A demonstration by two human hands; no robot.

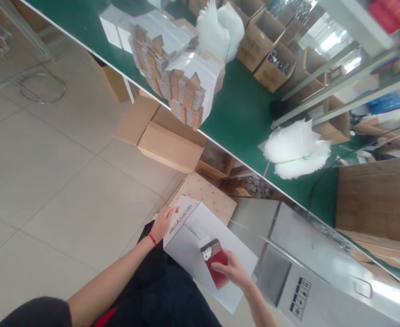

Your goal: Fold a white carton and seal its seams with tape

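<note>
Over the person's lap, below the near edge of the long green bench (241,113), the right hand (236,271) is closed around a small dark red packet (217,267), thumb across its face, the packet's pale metallic end pointing up toward the bench. It sits on top of a flat white carton (193,247), which lies unfolded across the knees. The left hand (163,222), a red cord around its wrist, rests with fingers loosely spread on the carton's far left flap, pressing its edge rather than gripping anything. Just beyond the carton, toward the bench, lies a pale perforated board (208,196), and past that some brown cardboard boxes (162,136) stand on the tiled floor against the bench's underside. A grey metal machine (309,272) with a small label of symbols stands just right of the carton, under the bench's edge. Up on the bench, stacks of flat white cartons (176,63) stand well left of a bundle of clear bags (295,150) tied with a green band. Brown boxes holding small parts (271,50) lie across the bench, and a closed cardboard box (377,200) rests at its right end. Another person's forearm shows at the far right, too blurred to tell more.
</note>
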